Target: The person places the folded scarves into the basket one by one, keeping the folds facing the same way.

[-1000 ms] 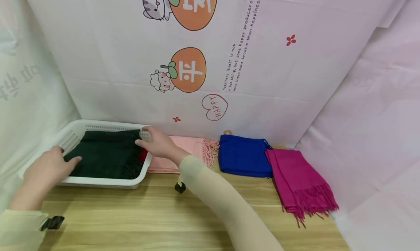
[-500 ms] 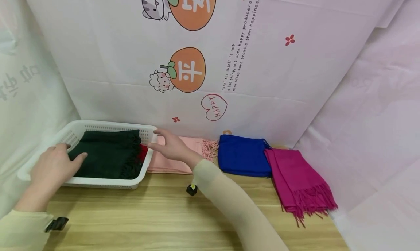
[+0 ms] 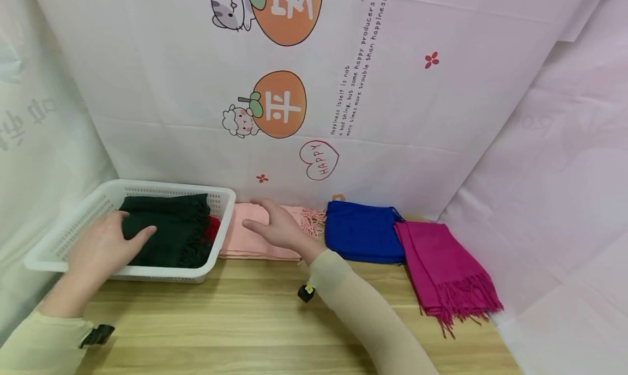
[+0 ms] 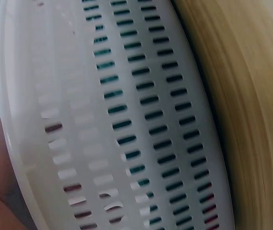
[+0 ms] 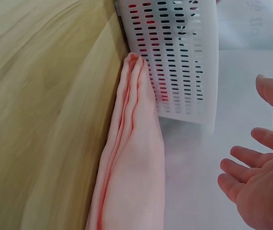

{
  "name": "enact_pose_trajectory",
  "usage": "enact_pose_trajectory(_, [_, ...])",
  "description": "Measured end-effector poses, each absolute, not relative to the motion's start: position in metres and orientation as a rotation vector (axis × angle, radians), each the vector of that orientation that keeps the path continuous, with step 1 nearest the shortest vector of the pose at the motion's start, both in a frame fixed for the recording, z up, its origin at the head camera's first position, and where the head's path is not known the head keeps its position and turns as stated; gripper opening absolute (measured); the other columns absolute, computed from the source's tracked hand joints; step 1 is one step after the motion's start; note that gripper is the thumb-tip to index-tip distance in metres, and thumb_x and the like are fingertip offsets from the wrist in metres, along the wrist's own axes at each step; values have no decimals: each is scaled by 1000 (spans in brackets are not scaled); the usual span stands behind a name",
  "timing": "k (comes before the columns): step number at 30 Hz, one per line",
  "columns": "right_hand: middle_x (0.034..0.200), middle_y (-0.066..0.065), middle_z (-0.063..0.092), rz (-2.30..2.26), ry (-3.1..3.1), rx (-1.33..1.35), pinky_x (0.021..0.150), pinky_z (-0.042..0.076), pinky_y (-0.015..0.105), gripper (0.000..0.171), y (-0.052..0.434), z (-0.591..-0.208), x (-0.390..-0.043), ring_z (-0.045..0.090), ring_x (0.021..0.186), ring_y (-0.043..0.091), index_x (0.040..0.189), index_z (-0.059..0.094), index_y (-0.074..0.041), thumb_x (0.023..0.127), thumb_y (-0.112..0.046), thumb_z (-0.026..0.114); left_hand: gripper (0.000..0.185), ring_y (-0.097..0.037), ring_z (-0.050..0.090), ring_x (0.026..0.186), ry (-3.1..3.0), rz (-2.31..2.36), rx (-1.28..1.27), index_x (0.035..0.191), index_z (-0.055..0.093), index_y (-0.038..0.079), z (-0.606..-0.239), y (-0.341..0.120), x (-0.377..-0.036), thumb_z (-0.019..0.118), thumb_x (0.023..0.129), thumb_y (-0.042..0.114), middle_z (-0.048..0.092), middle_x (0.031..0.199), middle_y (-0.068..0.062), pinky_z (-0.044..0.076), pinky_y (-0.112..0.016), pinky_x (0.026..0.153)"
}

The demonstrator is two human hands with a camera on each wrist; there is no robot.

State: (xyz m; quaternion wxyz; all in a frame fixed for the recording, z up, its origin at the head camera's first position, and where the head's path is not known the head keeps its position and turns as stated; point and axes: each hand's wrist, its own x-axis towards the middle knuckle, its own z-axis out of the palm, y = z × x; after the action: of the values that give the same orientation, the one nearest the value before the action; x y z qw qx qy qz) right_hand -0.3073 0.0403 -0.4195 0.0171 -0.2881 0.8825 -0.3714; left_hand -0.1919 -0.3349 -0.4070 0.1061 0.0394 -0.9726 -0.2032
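A white slotted basket point(image 3: 54, 248) stands at the table's left and holds a folded dark green scarf point(image 3: 171, 230) over a red one point(image 3: 212, 229). My left hand point(image 3: 105, 247) rests flat on the green scarf's near left part, fingers straight. My right hand point(image 3: 275, 227) hovers open over the folded pink scarf point(image 3: 245, 239) lying just right of the basket. In the right wrist view the open hand point(image 5: 258, 177) is above the pink scarf point(image 5: 131, 182) beside the basket wall point(image 5: 184, 62). The left wrist view shows only the basket's slotted wall point(image 4: 126, 120).
A folded blue scarf point(image 3: 363, 232) and a magenta fringed scarf point(image 3: 446, 274) lie to the right along the back. A printed white sheet point(image 3: 314, 91) hangs behind and at both sides. Bare wooden tabletop point(image 3: 235, 326) lies in front.
My right hand left the basket's right rim and moved right over the pink scarf. My left hand slid further onto the green scarf.
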Motion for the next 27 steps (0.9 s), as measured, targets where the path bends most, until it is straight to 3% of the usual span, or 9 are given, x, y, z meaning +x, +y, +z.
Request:
enact_pose_trajectory(8, [169,2,51,-1153,2763,-877,123,44,55,73,65,-429,-302,47,157,27,167,49,-20,107,-56,70,95,-65,59,117,-2866,-588,82,151,44,-21,-409,-317,-193,61,109,63,52,140,-48,55,-71,77])
enact_pose_trajectory(14, [172,6,48,-1205,2745,-872,125,42,58,71,84,-434,-296,44,159,30,167,49,-17,108,-49,72,93,-64,58,121,-2850,-578,42,149,47,-20,-413,-301,-193,64,108,61,52,141,-48,54,-74,86])
enact_pose_trajectory(22, [173,5,45,-1246,2745,-826,121,45,62,73,112,-438,-288,44,159,33,169,47,-17,108,-48,73,92,-62,59,122,-2874,-624,8,151,49,-16,-415,-282,-195,64,107,64,53,144,-45,56,-72,85])
enact_pose_trajectory(27, [173,9,45,-1235,2774,-833,124,41,64,73,131,-438,-281,42,160,37,168,47,-11,108,-43,75,92,-60,61,122,-2877,-644,-24,152,49,-14,-413,-271,-196,65,106,64,55,144,-44,56,-71,84])
